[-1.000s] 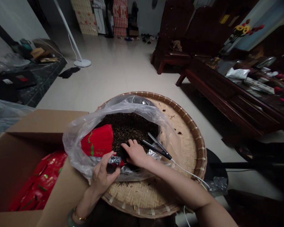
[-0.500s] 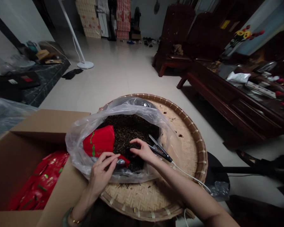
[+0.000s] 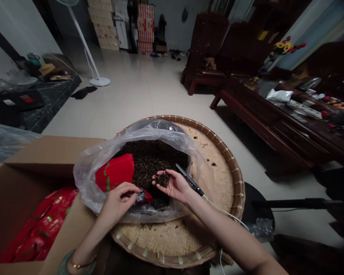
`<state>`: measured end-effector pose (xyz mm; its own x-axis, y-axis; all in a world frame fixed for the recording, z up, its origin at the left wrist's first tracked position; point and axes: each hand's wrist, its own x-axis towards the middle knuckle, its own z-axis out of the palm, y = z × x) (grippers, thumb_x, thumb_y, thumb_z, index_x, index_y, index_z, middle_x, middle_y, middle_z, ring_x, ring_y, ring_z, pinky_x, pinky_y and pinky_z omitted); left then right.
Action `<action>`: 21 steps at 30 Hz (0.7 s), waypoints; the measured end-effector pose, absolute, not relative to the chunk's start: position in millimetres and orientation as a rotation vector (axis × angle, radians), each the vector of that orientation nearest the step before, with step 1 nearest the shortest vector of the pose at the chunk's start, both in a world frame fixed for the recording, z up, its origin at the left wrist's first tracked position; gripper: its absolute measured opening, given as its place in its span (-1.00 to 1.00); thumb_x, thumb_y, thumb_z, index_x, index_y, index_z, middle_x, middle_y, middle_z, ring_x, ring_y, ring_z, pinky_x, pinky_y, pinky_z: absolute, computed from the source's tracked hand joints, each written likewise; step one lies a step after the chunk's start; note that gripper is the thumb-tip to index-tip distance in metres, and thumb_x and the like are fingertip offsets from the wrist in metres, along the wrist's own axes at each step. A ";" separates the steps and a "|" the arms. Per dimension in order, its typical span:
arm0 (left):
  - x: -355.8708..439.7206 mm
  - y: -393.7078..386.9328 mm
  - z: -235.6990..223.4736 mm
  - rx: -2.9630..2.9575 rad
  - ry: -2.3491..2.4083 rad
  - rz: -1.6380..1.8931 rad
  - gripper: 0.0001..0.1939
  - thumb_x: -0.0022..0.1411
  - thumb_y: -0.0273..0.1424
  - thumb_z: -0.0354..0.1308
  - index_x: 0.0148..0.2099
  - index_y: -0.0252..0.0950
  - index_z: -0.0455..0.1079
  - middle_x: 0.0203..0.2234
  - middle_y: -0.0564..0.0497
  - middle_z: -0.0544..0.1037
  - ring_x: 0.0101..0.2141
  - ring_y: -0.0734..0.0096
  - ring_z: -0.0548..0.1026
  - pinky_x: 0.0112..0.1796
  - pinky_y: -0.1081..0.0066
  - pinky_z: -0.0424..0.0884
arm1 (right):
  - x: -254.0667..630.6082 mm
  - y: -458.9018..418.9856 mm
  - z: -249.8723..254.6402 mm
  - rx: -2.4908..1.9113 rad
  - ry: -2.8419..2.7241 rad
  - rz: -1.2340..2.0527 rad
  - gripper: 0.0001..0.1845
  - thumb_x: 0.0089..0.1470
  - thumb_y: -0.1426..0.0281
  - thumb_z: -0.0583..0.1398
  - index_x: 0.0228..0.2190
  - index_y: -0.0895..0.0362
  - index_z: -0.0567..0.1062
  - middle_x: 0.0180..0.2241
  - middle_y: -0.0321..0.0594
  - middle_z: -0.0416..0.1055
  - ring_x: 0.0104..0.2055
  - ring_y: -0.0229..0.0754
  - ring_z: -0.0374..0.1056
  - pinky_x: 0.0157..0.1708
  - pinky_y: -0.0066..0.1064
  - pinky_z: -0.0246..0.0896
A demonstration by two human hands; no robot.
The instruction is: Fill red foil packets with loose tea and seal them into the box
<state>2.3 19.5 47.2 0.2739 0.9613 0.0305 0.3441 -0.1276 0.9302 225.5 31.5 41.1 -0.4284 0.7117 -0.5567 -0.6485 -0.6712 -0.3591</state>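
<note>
My left hand (image 3: 119,202) pinches the edge of a small red pouch (image 3: 146,197) whose silvery inside shows at its mouth. Palm up beside it, my right hand (image 3: 178,187) cups a small heap of dried tea leaves (image 3: 163,179), fingers curled. Both hands are over a clear plastic bag (image 3: 84,170) with its mouth wide, full of loose dark tea (image 3: 146,151). Flat red pouches (image 3: 117,172) lie on the tea at the bag's left. A black hair straightener (image 3: 189,180) with a white cord rests at the right, partly behind my right hand.
The bag sits on a round woven bamboo tray (image 3: 189,244) with stray leaves on it. To the left, a cardboard box (image 3: 54,147) holds several red packets (image 3: 50,217). A dark wooden table (image 3: 263,114) stands at the right; a white fan stand (image 3: 99,81) is farther back.
My right hand has turned from palm down to palm up and now has tea leaves in it. My left hand stays at the small red pouch. The view has shifted slightly.
</note>
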 end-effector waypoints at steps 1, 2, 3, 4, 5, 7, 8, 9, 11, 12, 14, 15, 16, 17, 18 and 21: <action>3.0 20.9 48.9 1.652 1.222 0.844 -0.84 0.04 -0.36 0.13 -0.38 -0.29 0.51 -0.43 -0.02 0.49 -0.53 0.49 0.45 -0.59 0.57 0.37 | 225.8 30.6 45.2 -0.892 -0.122 2.132 -0.71 0.20 0.34 -0.06 -0.30 0.22 0.39 -0.31 -0.11 0.49 -0.27 -0.24 0.47 -0.26 -0.46 0.34; 4.6 22.4 50.8 1.656 1.230 0.825 -0.83 0.04 -0.35 0.12 -0.36 -0.29 0.52 -0.44 -0.01 0.49 -0.56 0.51 0.44 -0.61 0.57 0.35 | 226.4 29.5 49.9 -0.895 -0.137 2.135 -0.70 0.21 0.34 -0.07 -0.31 0.22 0.39 -0.31 -0.10 0.50 -0.27 -0.24 0.48 -0.25 -0.47 0.34; 7.2 23.9 52.7 1.666 1.238 0.807 -0.82 0.03 -0.36 0.12 -0.35 -0.29 0.52 -0.45 0.00 0.48 -0.58 0.53 0.42 -0.62 0.58 0.33 | 227.1 28.3 55.3 -0.899 -0.159 2.138 -0.68 0.22 0.34 -0.08 -0.31 0.23 0.40 -0.32 -0.10 0.50 -0.26 -0.24 0.48 -0.23 -0.47 0.34; 10.6 25.6 54.5 1.681 1.245 0.788 -0.82 0.03 -0.37 0.12 -0.34 -0.29 0.52 -0.47 0.01 0.48 -0.59 0.54 0.42 -0.62 0.58 0.32 | 228.1 26.9 61.1 -0.901 -0.190 2.141 -0.67 0.22 0.34 -0.09 -0.31 0.23 0.40 -0.32 -0.10 0.50 -0.26 -0.24 0.48 -0.22 -0.46 0.34; 14.6 27.4 56.2 1.698 1.252 0.772 -0.81 0.02 -0.38 0.11 -0.34 -0.29 0.52 -0.48 0.02 0.47 -0.60 0.54 0.41 -0.62 0.58 0.31 | 229.3 25.6 67.1 -0.900 -0.226 2.142 -0.66 0.23 0.34 -0.09 -0.31 0.23 0.41 -0.33 -0.10 0.50 -0.26 -0.23 0.48 -0.20 -0.45 0.34; 23.6 30.9 58.7 1.731 1.251 0.740 -0.80 0.02 -0.40 0.10 -0.33 -0.29 0.52 -0.50 0.03 0.46 -0.59 0.53 0.41 -0.60 0.56 0.33 | 231.6 23.0 79.0 -0.900 -0.306 2.136 -0.65 0.23 0.32 -0.08 -0.29 0.24 0.42 -0.33 -0.12 0.50 -0.26 -0.24 0.47 -0.15 -0.40 0.33; 28.0 32.4 59.5 1.741 1.246 0.732 -0.80 0.02 -0.41 0.09 -0.33 -0.29 0.52 -0.51 0.04 0.46 -0.59 0.53 0.42 -0.59 0.56 0.34 | 232.5 21.9 84.5 -0.905 -0.346 2.133 -0.65 0.23 0.30 -0.07 -0.29 0.24 0.43 -0.33 -0.13 0.49 -0.26 -0.24 0.47 -0.12 -0.38 0.32; 32.2 33.8 60.0 1.742 1.238 0.733 -0.80 0.01 -0.41 0.10 -0.32 -0.29 0.52 -0.51 0.04 0.47 -0.58 0.52 0.42 -0.58 0.55 0.35 | 233.1 21.0 89.3 -0.914 -0.385 2.135 -0.64 0.23 0.28 -0.06 -0.28 0.23 0.43 -0.33 -0.14 0.49 -0.25 -0.24 0.46 -0.09 -0.35 0.31; 38.9 35.5 60.1 1.720 1.215 0.743 -0.79 0.00 -0.43 0.09 -0.30 -0.30 0.50 -0.50 0.04 0.48 -0.55 0.50 0.43 -0.56 0.55 0.37 | 233.0 19.5 97.0 -0.942 -0.449 2.160 -0.64 0.21 0.24 -0.03 -0.28 0.22 0.45 -0.33 -0.15 0.48 -0.23 -0.23 0.45 -0.05 -0.31 0.28; 41.4 36.0 59.8 1.702 1.205 0.747 -0.78 -0.02 -0.44 0.09 -0.29 -0.30 0.49 -0.50 0.03 0.49 -0.55 0.50 0.44 -0.56 0.55 0.37 | 232.3 19.0 99.7 -0.963 -0.476 2.175 -0.65 0.19 0.24 -0.01 -0.28 0.21 0.45 -0.33 -0.15 0.48 -0.22 -0.22 0.44 -0.04 -0.30 0.27; 44.4 36.1 58.5 1.656 1.195 0.751 -0.77 -0.04 -0.46 0.08 -0.27 -0.31 0.47 -0.50 0.04 0.49 -0.55 0.51 0.43 -0.56 0.55 0.36 | 230.0 18.5 103.5 -1.022 -0.522 2.182 -0.70 0.15 0.28 0.02 -0.28 0.20 0.46 -0.31 -0.16 0.48 -0.20 -0.23 0.43 -0.05 -0.32 0.26; 45.1 36.0 57.5 1.630 1.195 0.749 -0.76 -0.04 -0.46 0.08 -0.26 -0.32 0.46 -0.51 0.05 0.48 -0.55 0.51 0.42 -0.57 0.56 0.36 | 228.7 18.5 104.8 -1.060 -0.547 2.169 -0.74 0.12 0.32 0.04 -0.29 0.19 0.46 -0.29 -0.18 0.48 -0.19 -0.24 0.42 -0.06 -0.34 0.26; 45.4 35.8 56.3 1.602 1.198 0.748 -0.75 -0.05 -0.46 0.08 -0.26 -0.32 0.45 -0.53 0.06 0.47 -0.56 0.52 0.41 -0.57 0.56 0.35 | 227.5 18.7 105.8 -1.100 -0.576 2.152 -0.77 0.08 0.37 0.06 -0.29 0.18 0.47 -0.28 -0.19 0.48 -0.18 -0.25 0.40 -0.07 -0.36 0.26; 45.4 35.6 54.9 1.575 1.200 0.748 -0.75 -0.05 -0.46 0.08 -0.25 -0.32 0.43 -0.54 0.08 0.45 -0.57 0.54 0.41 -0.57 0.57 0.34 | 226.5 19.1 106.7 -1.136 -0.607 2.137 -0.78 0.03 0.43 0.06 -0.29 0.17 0.47 -0.26 -0.21 0.48 -0.17 -0.26 0.39 -0.09 -0.38 0.26; 45.2 35.4 53.5 1.550 1.198 0.749 -0.74 -0.06 -0.47 0.09 -0.24 -0.32 0.41 -0.55 0.10 0.43 -0.58 0.55 0.40 -0.58 0.57 0.34 | 225.7 19.6 107.5 -1.165 -0.639 2.127 -0.77 -0.02 0.48 0.07 -0.30 0.17 0.47 -0.26 -0.22 0.47 -0.16 -0.26 0.37 -0.10 -0.39 0.26; 44.0 34.6 49.7 1.514 1.174 0.796 -0.71 -0.08 -0.49 0.11 -0.22 -0.30 0.33 -0.50 0.13 0.41 -0.61 0.61 0.38 -0.59 0.59 0.31 | 225.2 21.5 107.7 -1.227 -0.750 2.098 -0.64 -0.21 0.58 0.05 -0.29 0.13 0.43 -0.25 -0.29 0.44 -0.17 -0.26 0.34 -0.11 -0.38 0.25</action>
